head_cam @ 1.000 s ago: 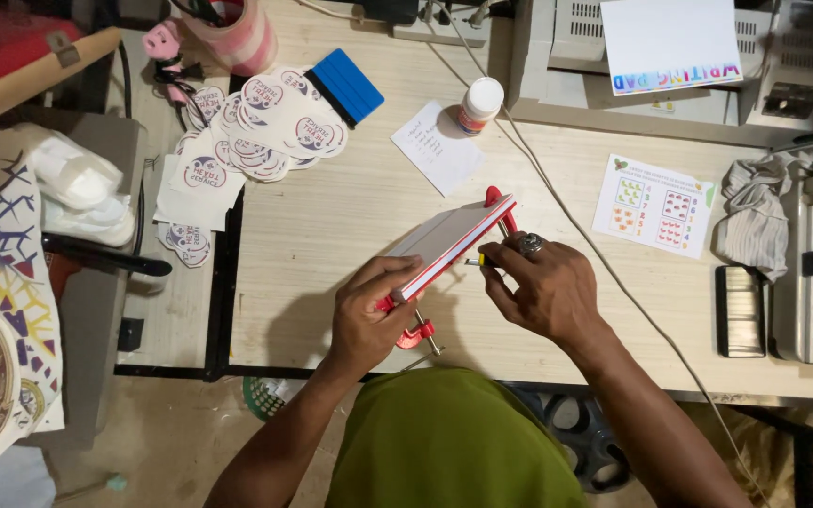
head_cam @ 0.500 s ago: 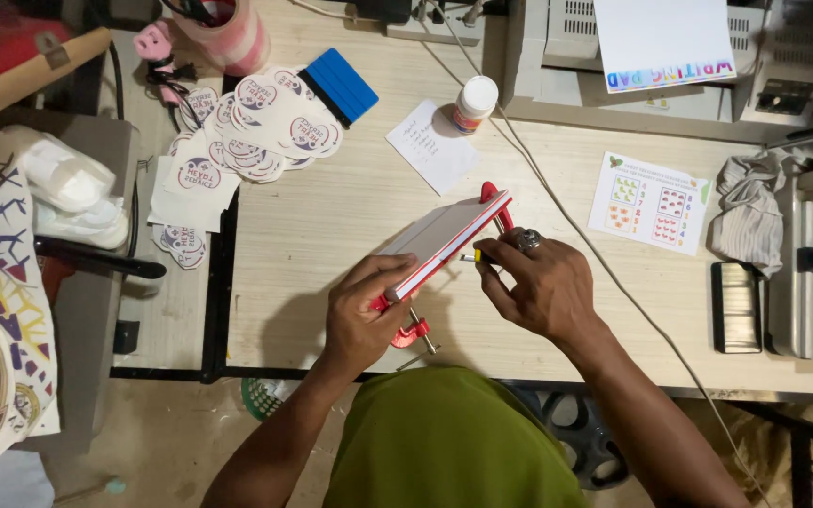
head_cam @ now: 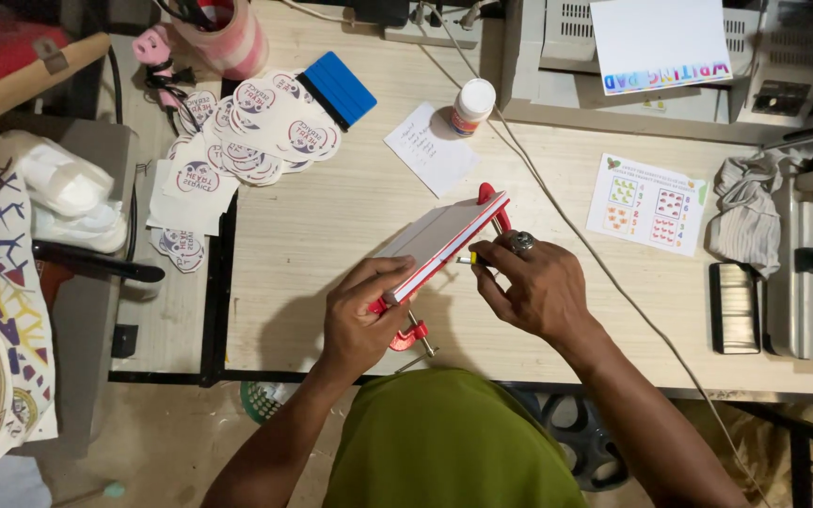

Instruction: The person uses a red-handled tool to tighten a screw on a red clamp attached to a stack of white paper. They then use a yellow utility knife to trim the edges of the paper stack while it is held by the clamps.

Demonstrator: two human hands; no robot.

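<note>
While the left hand (head_cam: 361, 320) grips the red-clamped paper pad (head_cam: 444, 240), the right hand (head_cam: 534, 287) pinches a small tool against its edge, calling for steady strokes.

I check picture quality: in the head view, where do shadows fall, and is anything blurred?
Head view: light is even; the left hand and pad cast a soft shadow on the table to their left; the right hand is sharp; corners darken.
</note>
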